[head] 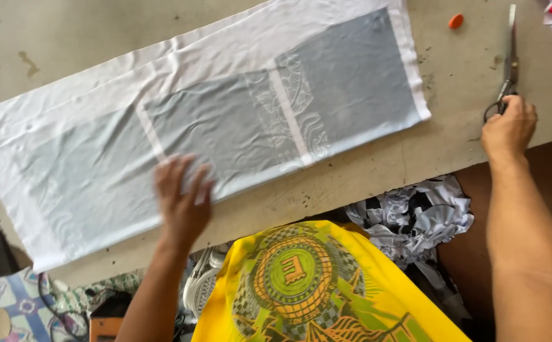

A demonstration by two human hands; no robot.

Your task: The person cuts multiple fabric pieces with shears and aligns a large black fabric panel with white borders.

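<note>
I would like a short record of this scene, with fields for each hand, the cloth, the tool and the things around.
left hand: flat on the near edge of the cloth, fingers spread, blurred
right hand: on the handles of the scissors
cloth: long white piece with grey printed panels, lying flat and slanted across the table
scissors: lying on the table right of the cloth, blades pointing away, closed
small orange object: on the table near the far edge
fabric scraps: heap below the table edge, white and dark
</note>
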